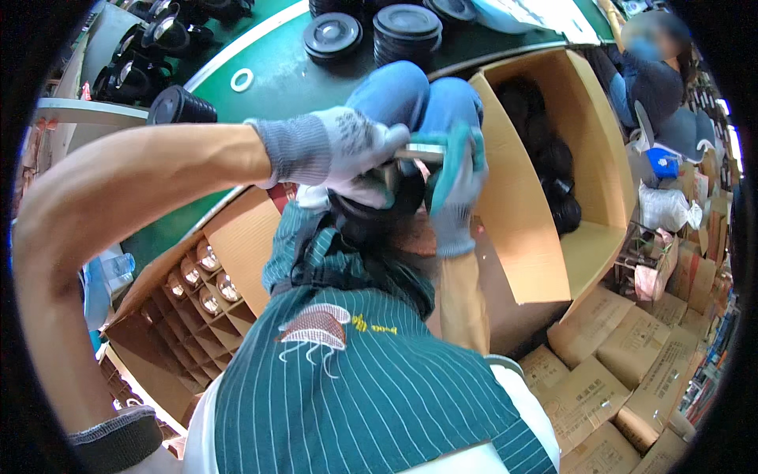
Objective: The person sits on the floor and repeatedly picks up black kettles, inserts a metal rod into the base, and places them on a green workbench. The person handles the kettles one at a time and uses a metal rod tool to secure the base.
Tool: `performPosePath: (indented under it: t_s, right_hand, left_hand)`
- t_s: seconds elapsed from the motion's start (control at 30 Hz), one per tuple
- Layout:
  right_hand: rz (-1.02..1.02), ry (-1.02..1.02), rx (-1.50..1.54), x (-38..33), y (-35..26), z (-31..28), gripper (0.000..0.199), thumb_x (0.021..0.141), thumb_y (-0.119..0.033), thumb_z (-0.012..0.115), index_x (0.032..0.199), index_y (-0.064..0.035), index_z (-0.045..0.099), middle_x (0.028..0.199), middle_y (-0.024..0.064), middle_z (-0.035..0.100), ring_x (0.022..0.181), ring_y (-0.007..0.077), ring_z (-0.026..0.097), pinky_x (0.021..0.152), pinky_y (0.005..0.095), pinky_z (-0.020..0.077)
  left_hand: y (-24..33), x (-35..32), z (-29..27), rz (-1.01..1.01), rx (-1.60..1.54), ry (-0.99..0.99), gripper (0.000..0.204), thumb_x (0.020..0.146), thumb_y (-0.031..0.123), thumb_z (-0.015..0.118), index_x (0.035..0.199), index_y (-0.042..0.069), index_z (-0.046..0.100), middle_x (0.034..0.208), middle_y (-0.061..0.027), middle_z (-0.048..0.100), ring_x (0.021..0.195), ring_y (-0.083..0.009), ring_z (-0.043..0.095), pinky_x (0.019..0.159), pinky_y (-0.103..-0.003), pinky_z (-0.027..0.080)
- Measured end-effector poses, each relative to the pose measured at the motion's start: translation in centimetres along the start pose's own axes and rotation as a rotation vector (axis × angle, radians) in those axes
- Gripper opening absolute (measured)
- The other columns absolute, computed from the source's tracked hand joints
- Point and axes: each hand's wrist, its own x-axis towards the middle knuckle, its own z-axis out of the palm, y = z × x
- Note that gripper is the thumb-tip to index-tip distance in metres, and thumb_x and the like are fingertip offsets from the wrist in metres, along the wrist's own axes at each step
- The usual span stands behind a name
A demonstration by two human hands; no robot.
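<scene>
Both hands meet above my lap, in grey gloves. My left hand (355, 150) is closed around the left end of a shiny silver-banded piece (424, 150). My right hand (460, 178), its glove teal over the fingers, grips the same piece from the right. Fingers and motion blur hide much of it, so I cannot tell its kind. A dark rounded shape (379, 207) lies just below the hands; whether it joins the silver-banded piece is not visible. My striped green apron (355, 371) covers my front.
On the green bench stand stacks of black discs (407, 31) and a white ring (242, 79). An open carton (521, 213) with black parts is at right. At left, a divided carton (170, 316) holds silvery round pieces. Stacked boxes (588, 387) and another person (655, 71) are farther right.
</scene>
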Motion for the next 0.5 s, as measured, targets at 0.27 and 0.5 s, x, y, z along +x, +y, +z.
performPosePath:
  t_s: [0.27,0.5]
  right_hand:
    - [0.417,0.224,0.65,0.0,-8.6,-4.2,0.03,0.112,-0.019,0.051,0.088,-0.0024,0.045,0.092,0.0072,0.062,0.082,0.0101,0.058,0.08,0.0285,0.0501]
    - [0.672,-0.224,0.881,0.9,-5.5,-5.0,0.074,0.087,-0.037,0.083,0.143,-0.0016,0.05,0.141,0.0149,0.053,0.131,0.0256,0.05,0.107,0.0398,0.0451]
  left_hand:
    - [-5.6,2.8,-0.2,0.601,0.271,0.077,0.086,0.081,0.06,0.075,0.139,0.004,0.045,0.104,-0.0132,0.061,0.08,-0.0305,0.071,0.061,-0.04,0.059]
    - [-5.8,-1.1,0.1,0.182,-0.196,0.579,0.074,0.084,0.056,0.079,0.13,0.003,0.056,0.111,-0.02,0.07,0.095,-0.04,0.071,0.079,-0.043,0.059]
